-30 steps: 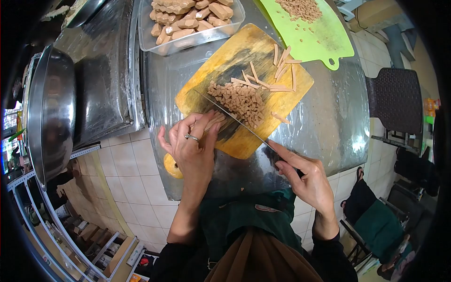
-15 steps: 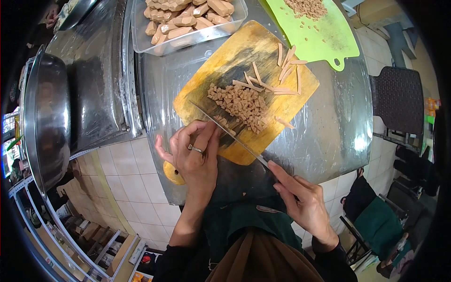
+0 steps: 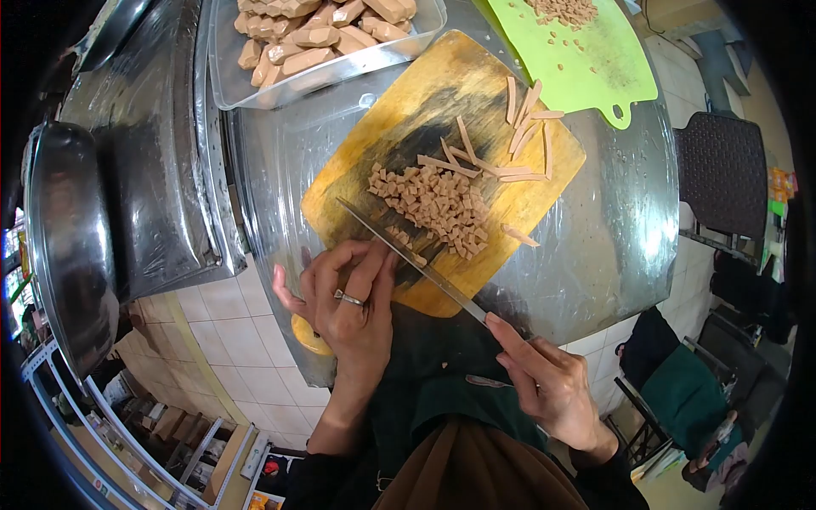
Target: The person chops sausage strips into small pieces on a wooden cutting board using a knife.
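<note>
My right hand (image 3: pixel 548 382) grips the handle of a long knife (image 3: pixel 446 287), its blade slanting up and left across a worn wooden cutting board (image 3: pixel 344 174). My left hand (image 3: pixel 348 297), wearing a ring, has bent fingers pressed together against the near side of the blade. Those fingertips hold down pinkish-brown food strips, mostly hidden. Small cut bits (image 3: pixel 408 244) lie along the blade's far side. Beyond them is a pile of diced pieces (image 3: pixel 438 204) of the same food. Loose strips (image 3: pixel 548 153) are scattered on the board's right part.
A clear plastic container (image 3: pixel 255 96) of larger brown chunks stands at the back. Beside it, a green cutting mat (image 3: pixel 595 76) bears more diced bits. The metal table (image 3: pixel 612 229) has a shiny covering. A large steel bowl (image 3: pixel 72 212) is at left, a dark chair (image 3: pixel 721 174) at right.
The view has shifted slightly, so the board and hands sit a little differently in frame. The knife stays against my left fingertips, with slightly more cut bits showing beside the blade.
</note>
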`<control>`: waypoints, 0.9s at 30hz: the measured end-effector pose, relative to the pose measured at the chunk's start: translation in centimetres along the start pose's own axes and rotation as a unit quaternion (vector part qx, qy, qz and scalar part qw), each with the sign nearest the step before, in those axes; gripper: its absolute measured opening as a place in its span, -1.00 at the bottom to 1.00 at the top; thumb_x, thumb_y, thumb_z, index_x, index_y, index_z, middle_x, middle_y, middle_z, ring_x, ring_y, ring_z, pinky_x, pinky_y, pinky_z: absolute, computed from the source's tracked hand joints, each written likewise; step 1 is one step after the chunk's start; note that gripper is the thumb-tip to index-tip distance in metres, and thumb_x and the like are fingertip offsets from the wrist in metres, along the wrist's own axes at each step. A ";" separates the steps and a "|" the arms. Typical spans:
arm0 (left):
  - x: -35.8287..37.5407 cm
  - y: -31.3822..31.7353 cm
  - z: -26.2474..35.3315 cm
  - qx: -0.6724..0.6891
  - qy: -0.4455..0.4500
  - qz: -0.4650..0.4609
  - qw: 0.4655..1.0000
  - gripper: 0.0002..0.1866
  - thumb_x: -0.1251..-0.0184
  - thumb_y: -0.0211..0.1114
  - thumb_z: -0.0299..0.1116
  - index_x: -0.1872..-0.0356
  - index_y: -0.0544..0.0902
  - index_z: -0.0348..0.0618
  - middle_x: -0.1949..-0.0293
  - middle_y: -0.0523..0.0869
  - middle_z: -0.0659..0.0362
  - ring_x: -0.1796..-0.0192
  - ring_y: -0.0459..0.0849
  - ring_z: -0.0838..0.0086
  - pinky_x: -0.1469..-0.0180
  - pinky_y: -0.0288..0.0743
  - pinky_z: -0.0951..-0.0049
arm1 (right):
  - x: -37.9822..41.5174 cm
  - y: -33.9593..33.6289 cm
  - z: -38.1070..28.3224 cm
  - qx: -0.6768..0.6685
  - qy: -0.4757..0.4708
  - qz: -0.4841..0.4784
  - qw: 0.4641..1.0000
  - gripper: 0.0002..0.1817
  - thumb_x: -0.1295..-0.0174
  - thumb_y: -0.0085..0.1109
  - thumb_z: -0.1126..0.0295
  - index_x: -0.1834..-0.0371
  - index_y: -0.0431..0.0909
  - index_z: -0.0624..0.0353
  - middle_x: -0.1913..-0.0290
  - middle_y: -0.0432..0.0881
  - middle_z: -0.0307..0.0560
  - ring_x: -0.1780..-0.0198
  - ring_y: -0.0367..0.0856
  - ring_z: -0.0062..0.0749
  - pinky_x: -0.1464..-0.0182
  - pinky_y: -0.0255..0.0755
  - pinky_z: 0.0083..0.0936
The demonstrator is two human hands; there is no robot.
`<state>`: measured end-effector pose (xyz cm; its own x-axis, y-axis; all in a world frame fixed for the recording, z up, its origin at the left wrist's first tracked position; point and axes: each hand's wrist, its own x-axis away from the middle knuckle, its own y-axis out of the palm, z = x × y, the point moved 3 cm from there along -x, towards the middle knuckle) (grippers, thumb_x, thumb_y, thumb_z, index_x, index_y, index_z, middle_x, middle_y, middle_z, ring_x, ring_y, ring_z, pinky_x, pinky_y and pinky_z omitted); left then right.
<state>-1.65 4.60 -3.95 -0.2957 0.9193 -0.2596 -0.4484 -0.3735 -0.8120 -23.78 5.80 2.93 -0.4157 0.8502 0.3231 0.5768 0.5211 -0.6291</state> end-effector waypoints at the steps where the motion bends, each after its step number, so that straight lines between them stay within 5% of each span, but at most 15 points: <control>1: 0.0 0.0 0.0 0.002 0.001 0.000 1.000 -0.76 -0.17 0.60 -0.43 0.12 0.86 0.06 0.09 0.73 0.39 -0.10 0.64 0.44 -0.61 -0.19 -0.06 | -0.2 -0.3 -0.4 -0.007 0.008 -0.008 1.000 -0.35 -0.24 0.37 0.65 -0.45 0.56 0.10 0.48 0.54 -0.05 0.52 0.52 -0.28 0.43 0.50 -0.32; 5: 0.0 0.1 -0.2 0.013 0.003 0.006 1.000 -0.74 -0.14 0.62 -0.44 0.12 0.86 0.05 0.10 0.73 0.38 -0.07 0.65 0.44 -0.62 -0.16 -0.02 | -0.2 -0.5 -0.4 -0.019 0.028 -0.035 0.999 -0.36 -0.20 0.36 0.73 -0.41 0.58 0.21 0.44 0.60 0.02 0.50 0.55 -0.23 0.39 0.48 -0.34; 8: -0.1 0.0 -0.2 0.009 -0.001 0.001 1.000 -0.72 -0.13 0.62 -0.44 0.10 0.86 0.06 0.11 0.72 0.39 -0.06 0.65 0.44 -0.63 -0.14 -0.02 | 0.0 0.2 0.4 -0.021 0.013 -0.020 0.999 -0.33 -0.34 0.36 0.56 -0.53 0.49 -0.03 0.53 0.44 -0.10 0.58 0.50 -0.29 0.48 0.53 -0.28; 27: 0.0 0.0 -0.1 0.009 -0.018 0.005 1.000 -0.68 -0.20 0.60 -0.40 0.01 0.87 0.11 0.14 0.74 0.40 -0.05 0.66 0.50 -0.65 -0.19 -0.01 | -1.7 0.6 0.6 -0.023 -0.019 0.037 0.999 -0.33 -0.27 0.37 0.63 -0.49 0.52 0.08 0.55 0.47 -0.08 0.57 0.48 -0.31 0.48 0.50 -0.28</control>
<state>-1.57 4.60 -4.01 -0.3297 0.9109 -0.2482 -0.4600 -0.3846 -0.8003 -23.14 4.58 1.58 -0.3969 0.8835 0.2487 0.6388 0.4605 -0.6164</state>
